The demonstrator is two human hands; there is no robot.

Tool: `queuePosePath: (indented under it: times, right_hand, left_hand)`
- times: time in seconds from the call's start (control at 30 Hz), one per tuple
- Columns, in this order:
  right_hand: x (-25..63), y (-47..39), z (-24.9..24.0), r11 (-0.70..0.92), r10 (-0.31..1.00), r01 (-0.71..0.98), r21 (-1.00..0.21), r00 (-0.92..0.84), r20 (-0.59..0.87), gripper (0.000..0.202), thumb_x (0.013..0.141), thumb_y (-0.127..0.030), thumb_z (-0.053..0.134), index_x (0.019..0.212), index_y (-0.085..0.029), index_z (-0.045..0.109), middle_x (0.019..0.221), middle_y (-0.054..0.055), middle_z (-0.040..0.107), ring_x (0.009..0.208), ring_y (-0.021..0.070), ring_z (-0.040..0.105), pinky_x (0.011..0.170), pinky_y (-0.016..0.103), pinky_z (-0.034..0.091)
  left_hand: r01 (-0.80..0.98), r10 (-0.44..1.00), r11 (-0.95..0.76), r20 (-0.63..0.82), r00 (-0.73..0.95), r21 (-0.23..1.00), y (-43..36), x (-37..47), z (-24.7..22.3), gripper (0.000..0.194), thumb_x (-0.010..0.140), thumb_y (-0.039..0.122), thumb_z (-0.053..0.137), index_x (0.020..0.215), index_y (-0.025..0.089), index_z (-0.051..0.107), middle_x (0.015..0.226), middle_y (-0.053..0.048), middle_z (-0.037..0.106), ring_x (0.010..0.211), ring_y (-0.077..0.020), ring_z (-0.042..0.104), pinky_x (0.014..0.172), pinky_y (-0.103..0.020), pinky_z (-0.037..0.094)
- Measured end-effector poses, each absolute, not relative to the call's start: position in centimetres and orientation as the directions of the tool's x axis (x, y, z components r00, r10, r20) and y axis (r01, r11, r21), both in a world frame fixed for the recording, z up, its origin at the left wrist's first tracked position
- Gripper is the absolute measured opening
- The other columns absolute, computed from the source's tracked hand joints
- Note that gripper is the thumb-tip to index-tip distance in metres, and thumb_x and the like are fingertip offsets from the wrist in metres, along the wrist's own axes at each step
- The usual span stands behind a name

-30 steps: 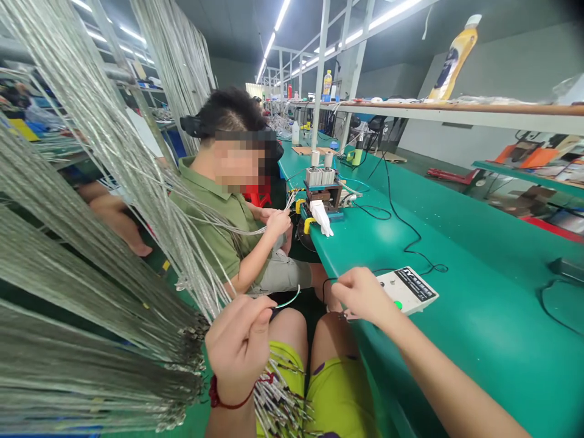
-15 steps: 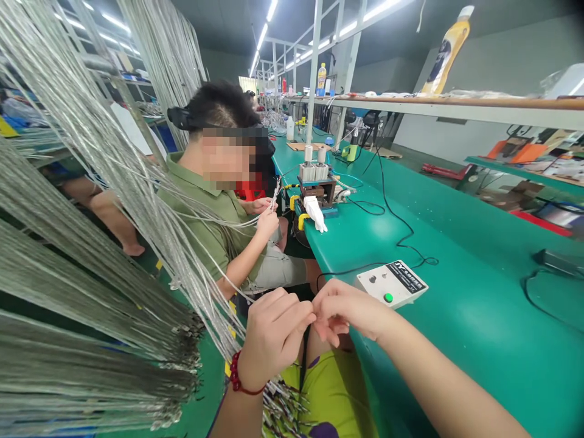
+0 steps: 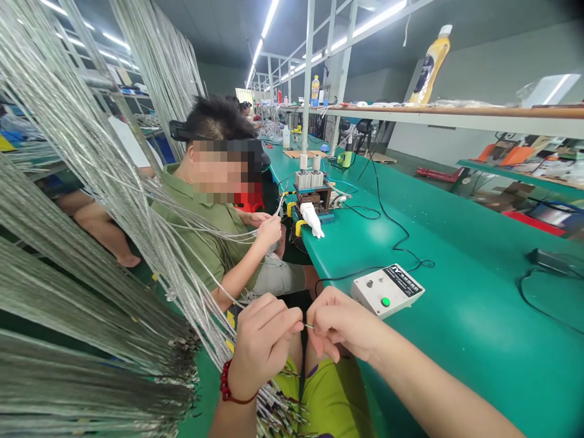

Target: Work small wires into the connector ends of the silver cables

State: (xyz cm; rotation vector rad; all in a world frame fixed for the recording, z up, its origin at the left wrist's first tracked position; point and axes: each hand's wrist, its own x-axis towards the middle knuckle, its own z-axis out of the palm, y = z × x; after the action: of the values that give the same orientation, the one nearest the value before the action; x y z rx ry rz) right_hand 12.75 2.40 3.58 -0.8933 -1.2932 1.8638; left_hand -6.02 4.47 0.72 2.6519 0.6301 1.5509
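Observation:
In the head view, my left hand (image 3: 269,337), with a red bead bracelet at its wrist, is closed in a pinch. My right hand (image 3: 340,322) is closed too, its thumb and forefinger together just to the right. A short, thin stretch of cable (image 3: 309,326) spans the small gap between the two sets of fingertips. The rest of that cable is hidden by my hands. Below them, a bundle of silvery cables with dark tips (image 3: 280,409) lies across my lap, over yellow-green clothing (image 3: 335,395).
Silvery cables (image 3: 114,140) hang in thick bunches on the left. A co-worker in a green shirt (image 3: 196,219) handles similar cables. On the green table (image 3: 465,292) are a white control box (image 3: 387,289), a small press (image 3: 314,191) with white cloth (image 3: 312,219), and black cords.
My fingertips have drawn slightly apart, so a bit of cable now shows between them. The view has shifted a little. The co-worker's hands have moved slightly.

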Motion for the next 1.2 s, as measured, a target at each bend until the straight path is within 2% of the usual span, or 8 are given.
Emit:
queuePosePath:
  times: [0.17,0.3,0.4,0.5,0.63,0.73,0.93,1.2]
  right_hand:
    - [13.4,0.9,5.8,-0.190,0.880,-0.299,-0.935,-0.474,-0.027,0.021,0.055,-0.026,0.051,0.043,-0.018,0.066,0.035,0.002,0.050,0.030,0.0081,0.029,0.039,0.027,0.017]
    - [16.6,-1.1,8.8,0.062,0.908,-0.353,-0.934,-0.368,0.200,0.025,0.064,-0.033,0.056,0.041,-0.024,0.061,0.030,0.001,0.040,0.035,0.0112,0.031,0.048,0.031,0.028]
    - [18.3,-1.4,9.8,0.252,0.926,-0.210,-0.944,-0.231,0.299,0.025,0.076,-0.028,0.059,0.053,-0.024,0.069,0.041,0.003,0.053,0.045,0.0156,0.044,0.054,0.033,0.034]
    - [17.8,-0.3,9.1,0.340,0.928,0.122,-0.932,-0.205,0.311,0.023,0.084,-0.024,0.058,0.068,-0.021,0.075,0.064,0.005,0.069,0.062,0.0188,0.057,0.061,0.032,0.039]
    - [15.5,1.3,6.8,0.309,0.915,0.391,-0.867,-0.370,0.160,0.019,0.082,-0.018,0.056,0.077,-0.018,0.075,0.074,0.002,0.070,0.069,0.0161,0.054,0.063,0.029,0.036]
    - [14.4,1.9,5.3,0.190,0.915,0.347,-0.918,-0.401,0.038,0.014,0.074,-0.018,0.056,0.066,-0.018,0.068,0.059,-0.003,0.056,0.060,0.0133,0.045,0.056,0.027,0.029]
    - [13.5,2.6,3.0,-0.018,0.892,0.074,-0.997,-0.449,-0.050,0.013,0.061,-0.023,0.053,0.049,-0.019,0.057,0.046,-0.002,0.050,0.050,0.0120,0.040,0.052,0.028,0.026]
    - [12.4,3.6,1.3,0.053,0.948,0.207,-0.977,-0.317,-0.016,0.019,0.063,-0.027,0.047,0.046,-0.022,0.041,0.047,-0.005,0.031,0.052,0.0110,0.025,0.053,0.031,0.017]
  left_hand:
    - [0.370,0.374,-0.900,0.845,0.381,0.232,4.9,-6.8,0.9,0.026,0.112,0.024,0.050,0.091,0.020,0.064,0.066,-0.001,0.055,0.063,-0.0177,0.048,0.059,-0.033,0.037]
    - [0.448,0.435,-0.854,0.836,0.335,0.265,5.2,-7.2,0.9,0.027,0.113,0.024,0.050,0.090,0.022,0.065,0.066,0.001,0.055,0.061,-0.0169,0.051,0.057,-0.032,0.038]
    - [0.424,0.424,-0.867,0.834,0.352,0.261,4.7,-6.8,1.0,0.030,0.114,0.026,0.047,0.091,0.021,0.065,0.068,0.001,0.056,0.062,-0.0168,0.051,0.058,-0.033,0.039]
    - [0.360,0.372,-0.904,0.837,0.401,0.230,4.1,-6.1,1.0,0.026,0.112,0.024,0.050,0.092,0.020,0.065,0.071,-0.001,0.061,0.063,-0.0168,0.050,0.059,-0.033,0.040]
    - [0.324,0.357,-0.919,0.823,0.442,0.225,3.7,-5.7,0.7,0.024,0.112,0.022,0.050,0.095,0.019,0.066,0.073,-0.004,0.064,0.066,-0.0183,0.050,0.061,-0.033,0.039]
    - [0.321,0.354,-0.921,0.818,0.453,0.221,3.7,-5.7,0.6,0.025,0.112,0.022,0.050,0.094,0.019,0.067,0.072,-0.004,0.062,0.066,-0.0190,0.048,0.060,-0.033,0.037]
    - [0.350,0.341,-0.919,0.809,0.479,0.180,3.8,-5.7,0.8,0.028,0.111,0.020,0.048,0.090,0.019,0.066,0.069,-0.002,0.056,0.064,-0.0191,0.044,0.058,-0.033,0.035]
    - [0.420,0.339,-0.895,0.836,0.431,0.147,4.2,-6.1,-0.2,0.016,0.107,0.010,0.055,0.097,0.019,0.064,0.075,-0.003,0.064,0.067,-0.0194,0.048,0.062,-0.033,0.038]
